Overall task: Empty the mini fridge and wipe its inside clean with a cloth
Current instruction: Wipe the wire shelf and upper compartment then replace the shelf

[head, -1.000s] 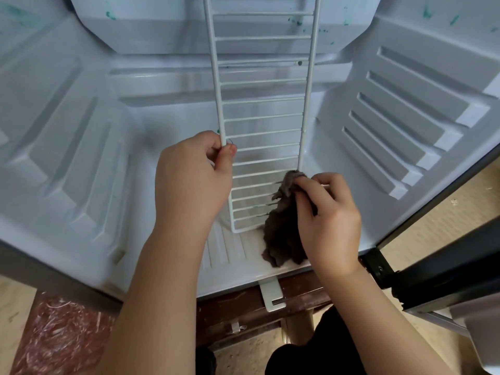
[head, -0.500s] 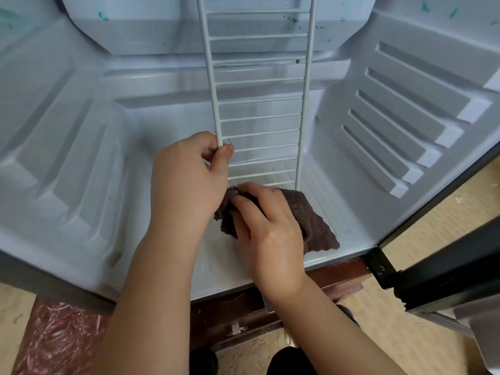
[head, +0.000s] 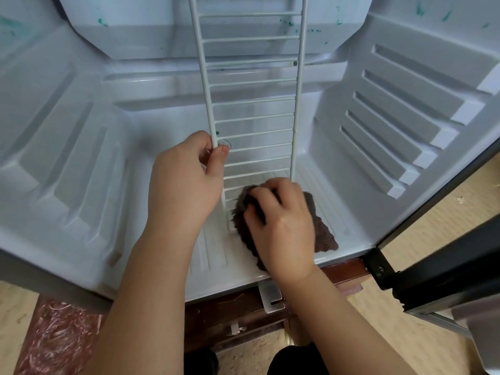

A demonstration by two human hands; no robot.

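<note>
Tan speckled floor (head: 460,207); dark wooden stand (head: 230,307) below; reddish mat (head: 54,339) lower left.

We see a dark reddish wooden tabletop (head: 230,307) along the bottom middle, with a white metal bracket (head: 266,290) overhanging its front edge. The floor (head: 433,228) is pale tan, with small scraps (head: 461,199) on it at right. A reddish crinkled sheet (head: 56,336) lies at lower left

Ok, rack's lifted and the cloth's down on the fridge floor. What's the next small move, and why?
Probably sweep the cloth leftward along the fridge floor: the right hand holds it down at the front right, while the left hand pinches the wire rack upright, leaving the left ribs exposed.
</note>
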